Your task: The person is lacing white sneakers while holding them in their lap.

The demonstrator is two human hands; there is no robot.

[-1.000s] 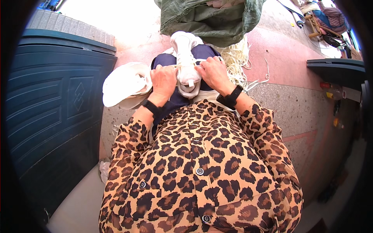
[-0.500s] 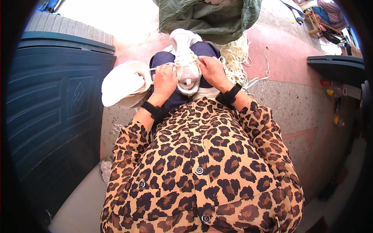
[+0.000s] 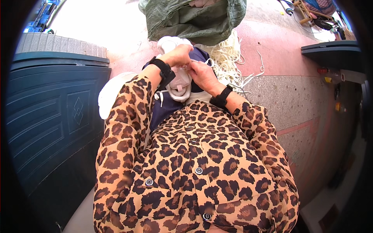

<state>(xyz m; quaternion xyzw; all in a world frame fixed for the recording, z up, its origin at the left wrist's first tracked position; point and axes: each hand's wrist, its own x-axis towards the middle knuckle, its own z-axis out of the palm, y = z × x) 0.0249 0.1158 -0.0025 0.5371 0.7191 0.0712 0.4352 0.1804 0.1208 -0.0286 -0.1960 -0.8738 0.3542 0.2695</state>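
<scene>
1. The person sits and holds a white shoe [image 3: 179,83] on the lap, over dark blue trousers [image 3: 165,110], with the toe of the shoe pointing away toward a green sack [image 3: 194,19].
2. The left hand [image 3: 178,56] is raised over the upper part of the shoe. Its grip is closed, the fingers pinched together on what seems to be a thin white lace [image 3: 209,62]; the lace is too small to see clearly.
3. The right hand [image 3: 202,73] is just beside the left one and touches the shoe on its right side. Its grip is also closed, with the fingers curled on the lace or on the edge of the shoe; I cannot tell which of them.
4. I judge that the step in hand is the lacing or fitting of the cord at the top of the shoe, and that it is in the middle, not finished.
5. The next move, in my opinion, needs a fine pinch and a steady shoe: one hand must keep the shoe from turning while the other pulls the lace through.
6. A second white shoe [image 3: 110,93] lies near the left arm, beside a dark blue bin [image 3: 46,116]. Loose pale cords [image 3: 233,62] lie on the floor [image 3: 295,97].
</scene>
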